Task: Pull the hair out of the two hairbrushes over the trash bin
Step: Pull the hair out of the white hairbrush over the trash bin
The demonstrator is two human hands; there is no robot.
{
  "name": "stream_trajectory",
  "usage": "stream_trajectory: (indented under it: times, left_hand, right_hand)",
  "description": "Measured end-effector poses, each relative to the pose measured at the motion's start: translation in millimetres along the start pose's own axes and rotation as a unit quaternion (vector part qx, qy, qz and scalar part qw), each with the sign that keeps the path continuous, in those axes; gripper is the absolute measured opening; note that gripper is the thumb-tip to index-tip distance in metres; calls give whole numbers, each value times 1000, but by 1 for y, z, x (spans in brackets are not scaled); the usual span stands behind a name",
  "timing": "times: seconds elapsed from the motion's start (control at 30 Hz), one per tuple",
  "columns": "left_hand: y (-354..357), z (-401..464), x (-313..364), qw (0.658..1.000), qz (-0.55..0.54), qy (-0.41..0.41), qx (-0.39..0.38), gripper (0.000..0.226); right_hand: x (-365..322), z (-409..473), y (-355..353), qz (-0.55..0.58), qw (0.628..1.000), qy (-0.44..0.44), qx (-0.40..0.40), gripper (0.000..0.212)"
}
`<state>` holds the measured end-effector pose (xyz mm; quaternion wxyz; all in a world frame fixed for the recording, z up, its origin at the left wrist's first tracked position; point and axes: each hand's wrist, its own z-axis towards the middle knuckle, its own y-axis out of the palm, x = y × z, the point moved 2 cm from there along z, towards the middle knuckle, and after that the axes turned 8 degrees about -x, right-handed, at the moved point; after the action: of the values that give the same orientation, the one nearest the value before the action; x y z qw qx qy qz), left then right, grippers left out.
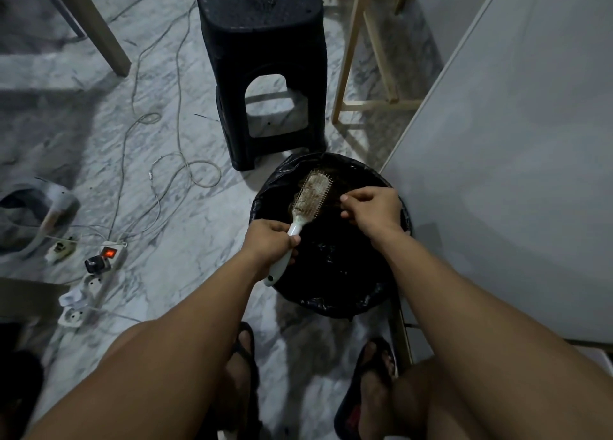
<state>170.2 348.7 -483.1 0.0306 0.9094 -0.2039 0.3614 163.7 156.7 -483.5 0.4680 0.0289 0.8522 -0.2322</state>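
— Nearest the camera? 
— Two feet in dark sandals (243,366) on pale marbled floor (185,240), bare forearms reaching forward above them.

— And the left hand (270,239)? 
— Wrapped tight around the white handle of a hairbrush (300,212), fingers curled closed. Handle end poking out below the fist, bristle head tilted up and away, matted with light hair.

— Where exactly? 
— Held over the trash bin (331,293), lined with a black bag, brush head above the dark opening.

— Right hand (373,209)? 
— Just beside the brush head, also over the bin. Fingertips pressed together as if pinching; too dark against the liner to tell whether any strands sit between them. Not touching the bristles.

— Second brush? 
— Cannot tell.

— To the left? 
— White power strip (99,273) with a glowing red switch, a plug in it, thin cables (166,161) looping across the floor.

— Farther back? 
— Black plastic stool (265,74) just behind the bin, white crumpled bits on its seat. Light wooden frame (374,74) to its right, a grey wall panel (514,141) hard against the bin's right side, a table leg (99,31) at upper left.
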Motion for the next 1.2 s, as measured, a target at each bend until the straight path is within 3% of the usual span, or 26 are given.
stream_trajectory:
  times: [0.3, 0.4, 0.63, 0.8, 0.93, 1.0, 1.07, 1.13, 1.2]
  left_hand:
    - [-3, 8, -5, 999, 6, 5, 49, 23]
    - [-3, 9, -8, 998, 23, 10, 57, 25]
    - [-4, 9, -7, 997, -13, 6, 82, 31]
    - [-7, 8, -4, 994, -32, 17, 103, 22]
    - [-14, 8, 2, 995, -31, 22, 95, 23]
    - [-13, 4, 4, 997, -15, 14, 69, 22]
    - [-9, 1, 4, 999, 1, 10, 45, 20]
    - [-4, -1, 3, 999, 8, 11, 30, 11]
    - [-1, -2, 4, 999, -7, 16, 27, 8]
  right_hand:
    - [22, 9, -29, -26, 980, 80, 178, 19]
    - [23, 11, -33, -37, 976, 85, 199, 8]
    - [20, 0, -34, -46, 972, 92, 212, 10]
    - [20, -8, -40, -89, 963, 113, 228, 15]
    - [31, -3, -38, -109, 975, 126, 150, 8]
    - [38, 1, -33, -114, 982, 122, 93, 25]
    - [38, 0, -29, -156, 981, 102, 59, 25]
    - [36, -5, -27, -253, 963, 89, 38, 13]
    - [34, -11, -27, -331, 938, 88, 46, 23]
